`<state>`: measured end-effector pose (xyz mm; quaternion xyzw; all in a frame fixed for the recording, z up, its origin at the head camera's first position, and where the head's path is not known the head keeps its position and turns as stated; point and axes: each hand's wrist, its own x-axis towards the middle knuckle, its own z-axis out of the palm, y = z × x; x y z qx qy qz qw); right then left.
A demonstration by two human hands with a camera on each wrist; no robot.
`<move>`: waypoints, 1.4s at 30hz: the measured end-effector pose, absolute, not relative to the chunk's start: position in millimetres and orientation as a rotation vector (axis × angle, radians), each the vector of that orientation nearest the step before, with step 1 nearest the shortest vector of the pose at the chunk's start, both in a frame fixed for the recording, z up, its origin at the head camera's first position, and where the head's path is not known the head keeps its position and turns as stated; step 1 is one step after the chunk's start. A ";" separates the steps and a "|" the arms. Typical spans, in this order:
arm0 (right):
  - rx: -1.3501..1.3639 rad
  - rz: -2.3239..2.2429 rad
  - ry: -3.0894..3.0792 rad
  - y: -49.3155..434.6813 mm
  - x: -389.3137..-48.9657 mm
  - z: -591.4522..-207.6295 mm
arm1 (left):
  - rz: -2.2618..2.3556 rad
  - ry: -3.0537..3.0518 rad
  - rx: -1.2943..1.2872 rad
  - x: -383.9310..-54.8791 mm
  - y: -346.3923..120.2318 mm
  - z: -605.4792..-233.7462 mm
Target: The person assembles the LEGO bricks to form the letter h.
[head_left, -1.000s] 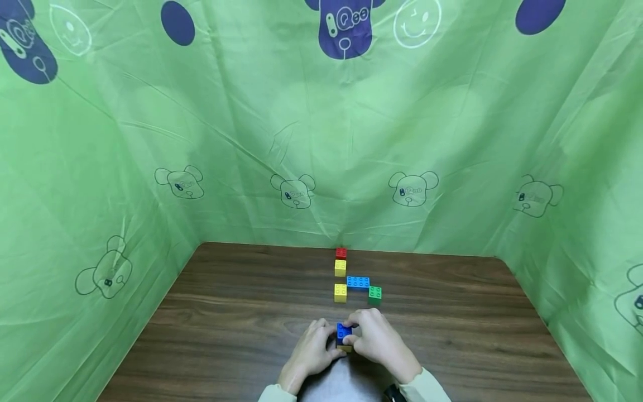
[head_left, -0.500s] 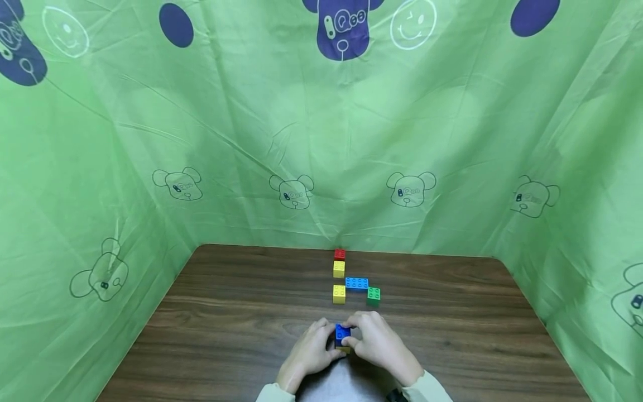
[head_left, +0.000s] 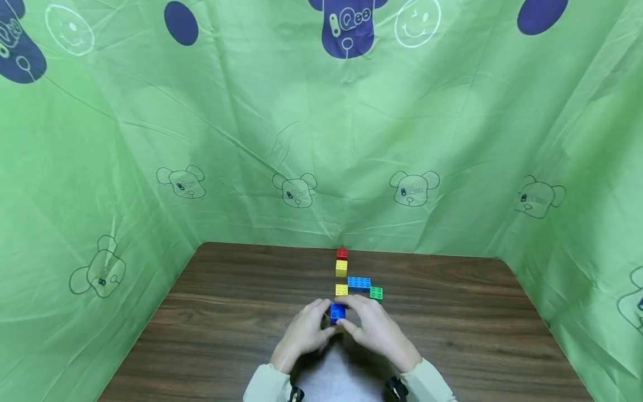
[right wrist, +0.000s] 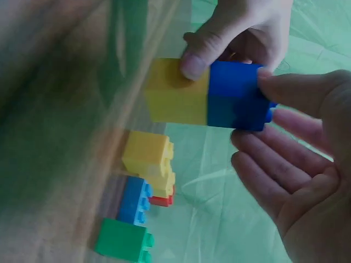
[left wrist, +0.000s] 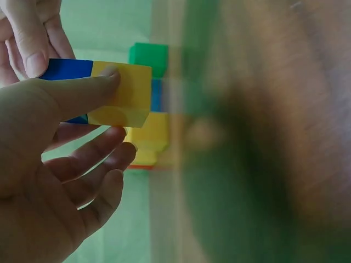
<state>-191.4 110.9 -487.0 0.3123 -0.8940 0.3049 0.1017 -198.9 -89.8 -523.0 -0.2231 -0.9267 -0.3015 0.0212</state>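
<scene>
A dark blue brick [head_left: 337, 314] sits on top of a yellow brick [left wrist: 129, 93], joined face to face in both wrist views. My left hand [head_left: 303, 333] holds the yellow brick, its thumb lying along the near side. With thumb and fingers, my right hand [head_left: 378, 330] pinches the blue brick from the other side. In the head view the hands hide most of the yellow one. Whether this pair touches the table cannot be told. Just beyond the hands stands another yellow brick [head_left: 341, 290], partly covered by the right hand.
A long lighter blue brick [head_left: 359, 283] and a green brick [head_left: 376, 293] stand beyond the right hand. Farther back are a yellow brick [head_left: 341, 268] and a red brick [head_left: 341, 253] near the back of the wooden table [head_left: 226, 312]. Green printed cloth [head_left: 351, 139] encloses it.
Both hands have moved forward, away from the body, carrying the blue and yellow bricks closer to the standing row. The other bricks stay where they were.
</scene>
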 end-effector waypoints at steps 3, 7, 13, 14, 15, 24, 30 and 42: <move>0.891 0.932 -2.588 117.4 -199.7 -480.2 | -0.884 -2.837 -0.655 -210.1 -96.1 -511.4; 0.778 0.919 -2.603 133.0 -213.0 -472.6 | -0.836 -2.812 -0.559 -226.4 -114.0 -496.9; 0.637 0.831 -2.690 165.0 -236.1 -471.4 | -0.873 -2.816 -0.343 -248.8 -150.2 -490.7; 0.622 0.824 -2.705 169.6 -239.8 -472.5 | -0.881 -2.820 -0.306 -251.5 -155.7 -492.1; 0.607 0.810 -2.723 173.8 -243.0 -474.2 | -0.892 -2.827 -0.268 -253.6 -160.9 -493.9; 0.571 0.698 -2.893 190.4 -259.6 -501.6 | -0.958 -2.920 -0.091 -255.7 -187.0 -519.0; 0.577 0.678 -2.915 186.7 -262.8 -517.9 | -0.952 -2.943 -0.077 -255.6 -186.4 -532.8; 0.551 0.693 -2.829 180.3 -266.1 -538.5 | -0.939 -2.935 -0.098 -254.1 -187.7 -544.9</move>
